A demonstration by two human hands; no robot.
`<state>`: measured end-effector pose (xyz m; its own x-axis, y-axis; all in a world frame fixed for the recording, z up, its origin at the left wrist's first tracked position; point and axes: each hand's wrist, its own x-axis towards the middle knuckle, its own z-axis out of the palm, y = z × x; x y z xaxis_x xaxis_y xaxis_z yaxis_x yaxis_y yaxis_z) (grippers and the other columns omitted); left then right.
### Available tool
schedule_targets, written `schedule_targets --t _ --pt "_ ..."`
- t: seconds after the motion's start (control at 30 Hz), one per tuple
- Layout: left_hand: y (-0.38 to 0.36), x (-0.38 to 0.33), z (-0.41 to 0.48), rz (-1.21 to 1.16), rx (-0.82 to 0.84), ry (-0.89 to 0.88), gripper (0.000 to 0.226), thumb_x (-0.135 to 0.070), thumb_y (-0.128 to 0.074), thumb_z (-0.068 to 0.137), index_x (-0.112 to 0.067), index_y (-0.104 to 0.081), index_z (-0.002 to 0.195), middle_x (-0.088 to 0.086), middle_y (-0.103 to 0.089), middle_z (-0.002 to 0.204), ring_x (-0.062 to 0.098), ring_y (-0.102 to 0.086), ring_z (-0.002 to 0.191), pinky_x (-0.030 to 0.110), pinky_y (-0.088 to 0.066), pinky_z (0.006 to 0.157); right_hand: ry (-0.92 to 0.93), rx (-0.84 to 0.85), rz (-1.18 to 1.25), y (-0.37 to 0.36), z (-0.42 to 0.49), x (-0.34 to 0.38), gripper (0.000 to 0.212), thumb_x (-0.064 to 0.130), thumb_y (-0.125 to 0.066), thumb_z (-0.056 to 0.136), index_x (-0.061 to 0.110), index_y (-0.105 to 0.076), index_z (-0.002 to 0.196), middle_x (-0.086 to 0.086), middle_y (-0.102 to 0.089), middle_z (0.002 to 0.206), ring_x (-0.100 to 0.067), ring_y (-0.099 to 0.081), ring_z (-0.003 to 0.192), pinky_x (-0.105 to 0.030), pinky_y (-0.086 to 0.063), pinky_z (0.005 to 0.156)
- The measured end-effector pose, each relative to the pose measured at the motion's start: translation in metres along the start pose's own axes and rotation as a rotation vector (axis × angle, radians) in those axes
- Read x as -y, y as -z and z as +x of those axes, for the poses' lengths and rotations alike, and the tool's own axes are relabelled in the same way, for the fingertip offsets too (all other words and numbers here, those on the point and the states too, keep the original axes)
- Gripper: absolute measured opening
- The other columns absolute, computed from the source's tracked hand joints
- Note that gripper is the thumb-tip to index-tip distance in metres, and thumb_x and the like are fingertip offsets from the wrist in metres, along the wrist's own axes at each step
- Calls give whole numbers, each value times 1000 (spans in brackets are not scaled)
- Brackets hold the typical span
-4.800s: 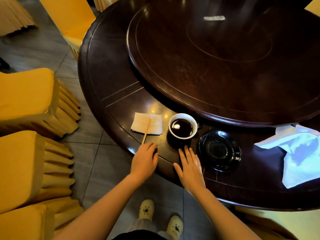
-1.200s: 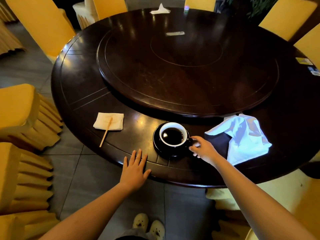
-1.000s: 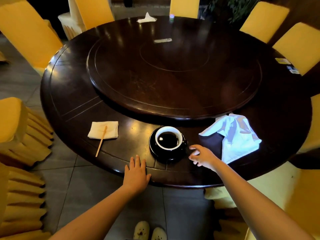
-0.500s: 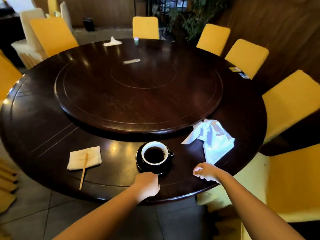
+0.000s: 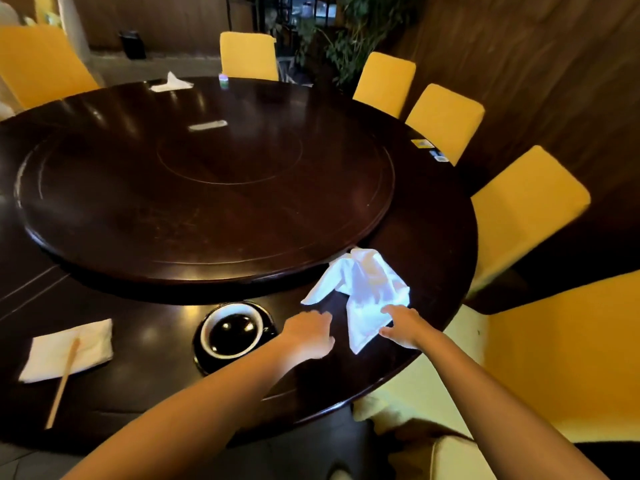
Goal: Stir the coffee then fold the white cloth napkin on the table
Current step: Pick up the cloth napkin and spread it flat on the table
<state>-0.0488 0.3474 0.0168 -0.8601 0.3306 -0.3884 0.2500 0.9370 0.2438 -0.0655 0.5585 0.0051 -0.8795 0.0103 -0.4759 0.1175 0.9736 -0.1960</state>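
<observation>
One round dark wooden table carries one raised turntable, one white coffee cup on one black saucer, one crumpled white cloth napkin, one folded paper napkin with one wooden stir stick lying across it, and, at the far rim, one more white crumpled item and one small bottle-like object too small to identify. Two small cards lie at the right rim; their print cannot be read. Six yellow chairs are visible in whole or part, several cut off by the frame edges. Two bare hands are in view. The left forearm covers the near right part of the saucer, and the cup handle cannot be made out. The cup holds dark coffee and sits just left of the left hand. The left hand hovers palm down with fingers loosely curled and close together, empty, their tips just short of the napkin's left corner; contact cannot be confirmed because of motion blur. The right hand rests on the near right edge of the cloth napkin, fingers slightly spread and bent onto the fabric; whether they pinch it or only press it cannot be told. The cloth napkin lies between the two hands and extends away from the fingertips to the turntable edge. The stir stick lies well to the left of both hands.
</observation>
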Motion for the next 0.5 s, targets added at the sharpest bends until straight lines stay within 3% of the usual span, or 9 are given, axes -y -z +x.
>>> schedule_targets --t 0.17,0.2,0.27,0.37,0.43,0.5 --pt "15 -29 65 -102 -260 68 68 -23 -50 89 -20 -15 146 9 -14 154 33 -29 132 45 -41 95 55 -157 26 33 34 -29 58 30 -57 89 12 -32 138 -14 -40 139 -38 -39 125 -45 -38 102" --pt "18 -32 77 -123 -278 94 70 -21 -50 89 -20 -12 147 9 -11 155 33 -26 133 45 -40 97 79 -160 45 37 42 -33 59 30 -58 88 12 -32 138 -14 -41 139 -38 -40 125 -45 -38 102" --pt "22 -36 96 -176 -320 139 71 -17 -50 90 -19 -10 148 10 -25 150 32 -30 131 44 -40 95 113 -133 67 38 58 -38 62 30 -59 87 12 -30 139 -13 -40 141 -37 -40 126 -44 -36 103" --pt "24 -36 113 -235 -356 204 57 -14 -49 90 -16 -27 143 12 -48 127 33 -45 117 41 -43 85 135 -76 4 31 75 -39 66 28 -59 87 17 -24 142 -10 -37 143 -36 -36 128 -44 -37 99" --pt "24 -34 117 -267 -383 206 33 -17 -48 91 -11 -50 123 14 -51 117 34 -49 109 40 -43 81 118 -43 -37 25 82 -42 63 19 -56 89 17 -23 143 -8 -35 144 -35 -31 131 -46 -37 99" --pt "25 -35 118 -301 -426 195 20 -19 -50 91 -8 -60 104 14 -54 108 32 -53 100 36 -42 74 113 -73 -62 17 85 -49 55 10 -51 90 17 -29 140 -6 -38 141 -32 -32 130 -44 -37 99"
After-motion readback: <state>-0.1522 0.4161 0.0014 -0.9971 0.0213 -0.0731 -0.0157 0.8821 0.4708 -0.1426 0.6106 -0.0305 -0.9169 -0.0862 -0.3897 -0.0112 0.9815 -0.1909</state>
